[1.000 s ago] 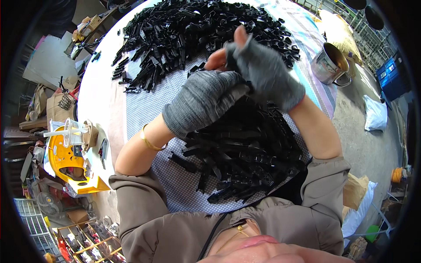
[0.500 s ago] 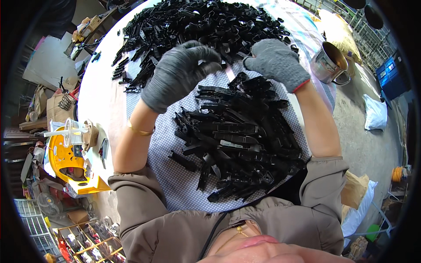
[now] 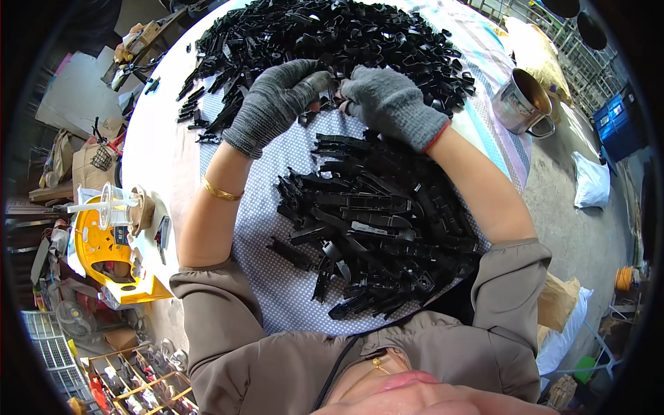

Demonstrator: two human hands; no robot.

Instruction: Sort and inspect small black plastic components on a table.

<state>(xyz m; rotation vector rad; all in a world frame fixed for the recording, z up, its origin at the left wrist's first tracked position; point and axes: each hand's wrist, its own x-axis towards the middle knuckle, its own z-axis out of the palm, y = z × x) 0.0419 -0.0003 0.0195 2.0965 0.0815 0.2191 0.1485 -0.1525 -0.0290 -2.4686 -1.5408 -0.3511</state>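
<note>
My left hand (image 3: 280, 104), in a grey knit glove, is closed in a pinch at the near edge of a large far pile of small black plastic parts (image 3: 304, 31). Close beside it, fingertips almost meeting, my right hand (image 3: 394, 104) is closed too, in a matching glove with a red cuff edge. Whatever lies between the fingertips is small and dark and blends into the pile behind. Nearer to me spreads a second heap of longer black plastic pieces (image 3: 377, 221), many lying roughly side by side on the dotted cloth (image 3: 259, 277).
A metal mug (image 3: 520, 104) stands at the table's right edge. On the left edge are a clear plastic cup (image 3: 114, 206) with a straw and a dark slim tool (image 3: 162, 238). Beside the table is a yellow plastic stool (image 3: 97, 249); a white bag (image 3: 591, 181) lies on the floor at right.
My right hand has moved left and my left hand has turned, bringing their fingertips together. Loose black parts at the top of the near heap are no longer seen there.
</note>
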